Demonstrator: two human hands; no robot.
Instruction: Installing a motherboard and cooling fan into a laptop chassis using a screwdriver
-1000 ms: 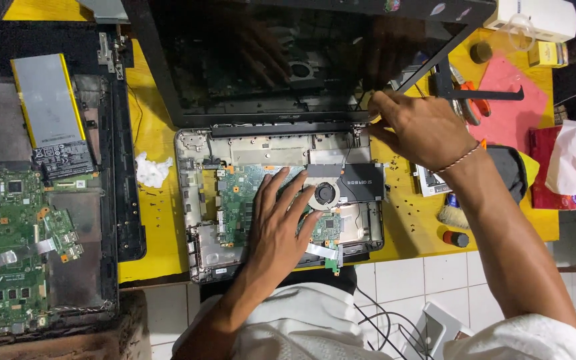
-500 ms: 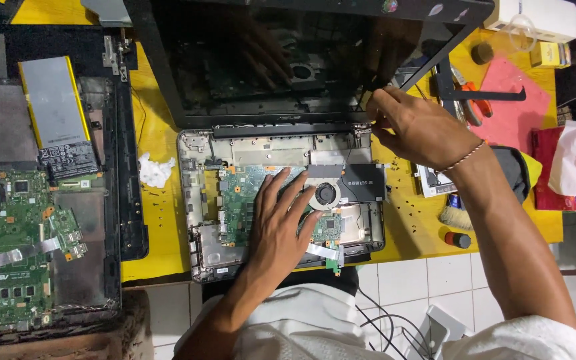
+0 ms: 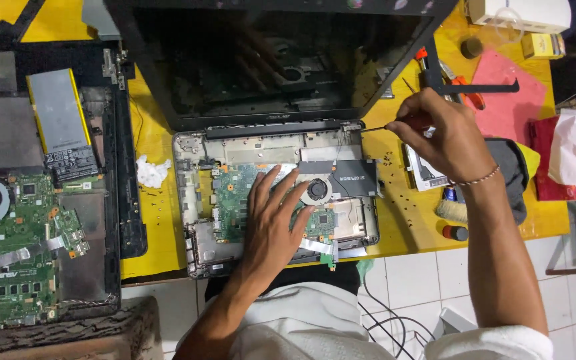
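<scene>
An opened laptop base (image 3: 195, 200) lies on the yellow table, its green circuit board (image 3: 231, 200) and round fan (image 3: 317, 189) exposed, the dark screen (image 3: 235, 67) tilted back. My left hand (image 3: 271, 223) rests flat on the circuit board, fingers spread. My right hand (image 3: 441, 137) grips a thin screwdriver (image 3: 375, 128) whose tip touches the right hinge corner (image 3: 351, 127) of the base. A bead bracelet sits on that wrist.
A second dismantled laptop (image 3: 35, 200) with a battery (image 3: 58, 120) and its own fan fills the left. A crumpled tissue (image 3: 151, 170) lies beside the base. Pink paper (image 3: 501, 93), a red cloth with white tissue (image 3: 575, 153), small bottles (image 3: 455, 232) and loose screws crowd the right.
My right hand has shifted slightly right and the screwdriver tip now shows at the hinge corner. My left hand stays flat on the board.
</scene>
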